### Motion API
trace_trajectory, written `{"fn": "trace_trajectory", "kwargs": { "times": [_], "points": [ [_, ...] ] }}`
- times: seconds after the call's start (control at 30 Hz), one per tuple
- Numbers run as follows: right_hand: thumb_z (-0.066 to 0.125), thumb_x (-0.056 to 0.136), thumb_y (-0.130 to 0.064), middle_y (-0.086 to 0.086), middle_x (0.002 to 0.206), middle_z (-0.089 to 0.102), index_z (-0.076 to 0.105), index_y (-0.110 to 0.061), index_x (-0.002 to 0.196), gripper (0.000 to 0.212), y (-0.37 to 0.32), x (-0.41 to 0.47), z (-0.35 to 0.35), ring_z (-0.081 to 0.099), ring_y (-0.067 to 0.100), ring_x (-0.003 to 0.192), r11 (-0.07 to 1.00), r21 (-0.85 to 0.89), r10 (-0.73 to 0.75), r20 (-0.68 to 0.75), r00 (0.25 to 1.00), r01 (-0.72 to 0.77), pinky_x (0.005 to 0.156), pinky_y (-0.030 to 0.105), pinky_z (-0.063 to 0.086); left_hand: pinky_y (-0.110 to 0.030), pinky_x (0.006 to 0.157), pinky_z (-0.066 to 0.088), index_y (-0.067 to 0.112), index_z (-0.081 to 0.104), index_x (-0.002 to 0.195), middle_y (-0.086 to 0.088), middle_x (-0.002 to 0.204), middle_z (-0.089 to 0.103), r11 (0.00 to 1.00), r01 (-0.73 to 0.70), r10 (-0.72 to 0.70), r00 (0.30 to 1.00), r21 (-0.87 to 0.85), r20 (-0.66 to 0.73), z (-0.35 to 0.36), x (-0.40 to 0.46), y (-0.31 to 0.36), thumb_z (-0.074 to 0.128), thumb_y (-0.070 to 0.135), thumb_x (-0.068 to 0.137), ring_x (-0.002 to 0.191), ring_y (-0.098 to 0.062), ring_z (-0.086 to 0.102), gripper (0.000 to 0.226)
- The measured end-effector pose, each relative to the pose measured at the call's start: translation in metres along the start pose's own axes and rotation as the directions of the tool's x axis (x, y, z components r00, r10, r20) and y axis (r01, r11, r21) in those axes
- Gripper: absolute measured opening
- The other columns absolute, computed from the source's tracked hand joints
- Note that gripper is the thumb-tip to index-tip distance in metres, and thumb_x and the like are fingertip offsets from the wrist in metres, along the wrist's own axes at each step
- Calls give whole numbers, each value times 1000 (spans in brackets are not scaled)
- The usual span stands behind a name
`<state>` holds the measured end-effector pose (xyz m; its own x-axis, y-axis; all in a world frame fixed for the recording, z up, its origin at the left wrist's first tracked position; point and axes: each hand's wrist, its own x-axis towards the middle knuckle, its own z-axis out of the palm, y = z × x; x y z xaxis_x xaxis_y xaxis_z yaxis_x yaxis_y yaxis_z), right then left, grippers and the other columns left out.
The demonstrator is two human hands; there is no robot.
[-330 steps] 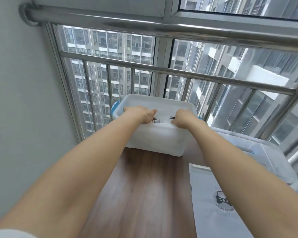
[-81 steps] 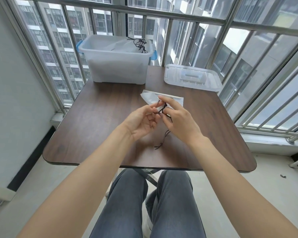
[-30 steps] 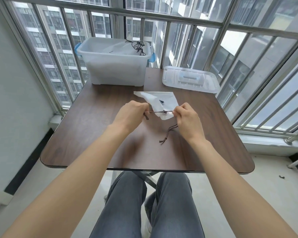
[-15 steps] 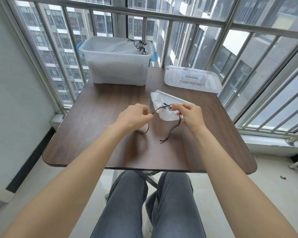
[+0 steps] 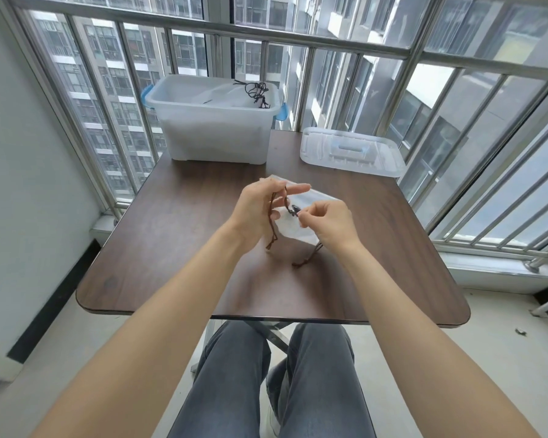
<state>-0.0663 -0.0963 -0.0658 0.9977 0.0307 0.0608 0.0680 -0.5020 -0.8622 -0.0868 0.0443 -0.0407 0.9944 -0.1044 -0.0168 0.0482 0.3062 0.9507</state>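
Head view, single frame. A thin brown cord [image 5: 270, 222] is held up between both hands over the middle of a dark wood-grain table [image 5: 171, 248]. Left hand [image 5: 257, 210]: fingers partly curled, forefinger stretched out toward the right, cord passing over the fingers and gripped there; one loose end hangs down past the palm and finishes in a small knot or frayed tip just above the tabletop. Right hand [image 5: 326, 221]: fingers curled in, thumb and forefinger pinching the cord at a small dark lump, either a knot or a bead; cannot tell which. Second loose end trails below the right wrist and lies on the table. Between the hands the cord runs short and bent, not taut. A white pouch [image 5: 295, 230] lies flat on the table directly under and behind the hands; whether the cord is threaded into it cannot be told. At the far edge of the table stands a translucent storage box [image 5: 215, 137] with blue latches, open, a tangle of dark cords [image 5: 257, 91] draped at its right rim. Its lid [image 5: 351, 151] lies flat just to the right, apart from the box. Steel railing [image 5: 298, 34] and glazing behind; legs in grey jeans [image 5: 234, 374] under the near table edge.
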Motion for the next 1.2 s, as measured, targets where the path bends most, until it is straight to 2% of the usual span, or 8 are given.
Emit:
{"fn": "trace_trajectory", "kwargs": {
  "times": [0.13, 0.23, 0.33, 0.5, 0.8, 0.93, 1.03, 1.2],
  "points": [
    [69, 76, -16, -11, 49, 57, 65, -13, 58, 19, -2, 0, -4, 49, 0, 56, 998, -58, 12, -25, 1000, -13, 48, 9, 35, -15, 50, 36, 16, 55, 64, 5, 62, 69, 967, -77, 87, 996, 244, -30, 2, 1, -11, 54, 27, 94, 67, -11, 57, 33],
    [72, 78, -22, -13, 42, 55, 61, -14, 55, 27, -6, -1, -8, 39, 1, 40, 968, 218, 128, -12, 992, -122, 42, 12, 28, -13, 57, 42, 12, 61, 64, -1, 57, 64, 924, -118, 129, 992, 364, -6, -1, 0, -20, 61, 24, 90, 54, -8, 52, 29],
    [63, 87, -17, -6, 56, 65, 63, -9, 67, 22, -9, -3, -10, 44, 4, 43, 722, 631, 238, 157, 959, -282, 40, 12, 33, -12, 57, 43, 9, 65, 71, -5, 62, 64, 911, -123, 145, 989, 394, -28, -1, 1, -23, 61, 18, 90, 50, -1, 52, 22],
    [51, 92, -6, 2, 73, 71, 63, -5, 90, 12, -8, -4, -11, 62, 3, 58, 373, 835, 189, 358, 914, -404, 44, 9, 41, -7, 50, 39, 6, 66, 99, -1, 70, 62, 935, -101, 124, 991, 340, -48, -1, -1, -23, 47, 10, 97, 53, 3, 55, 19],
    [58, 91, -19, -7, 58, 53, 67, -12, 82, 15, -4, -5, 1, 46, 2, 42, 583, 738, 225, 255, 940, -340, 43, 11, 41, -13, 51, 41, 20, 65, 102, 10, 56, 57, 960, -118, 121, 993, 253, 4, -9, -3, -27, 42, 11, 100, 55, -2, 54, 24],
    [48, 93, 0, 1, 71, 60, 63, -7, 93, 17, -6, -3, 0, 55, 3, 52, 568, 763, 130, 287, 949, -308, 54, 12, 49, -16, 61, 42, 24, 60, 117, 14, 62, 58, 926, -123, 109, 992, 357, 58, -9, -4, -27, 37, 8, 101, 68, 0, 56, 33],
    [58, 88, -2, 0, 64, 65, 58, -9, 88, 8, -9, -3, 1, 59, 5, 52, 678, 697, 147, 182, 972, -233, 53, 14, 48, -10, 60, 40, 18, 58, 123, 11, 67, 58, 871, -142, 107, 989, 469, 101, -6, -4, -24, 33, 5, 101, 68, 1, 55, 36],
    [59, 86, 0, 8, 69, 61, 63, -6, 80, 10, -8, -1, 0, 59, 13, 59, 791, 584, 121, 142, 982, -182, 62, 17, 53, -14, 62, 43, 32, 56, 100, 7, 65, 62, 717, -205, 157, 979, 666, 132, -6, 0, -24, 44, 8, 97, 61, 1, 56, 27]
  ]
}}
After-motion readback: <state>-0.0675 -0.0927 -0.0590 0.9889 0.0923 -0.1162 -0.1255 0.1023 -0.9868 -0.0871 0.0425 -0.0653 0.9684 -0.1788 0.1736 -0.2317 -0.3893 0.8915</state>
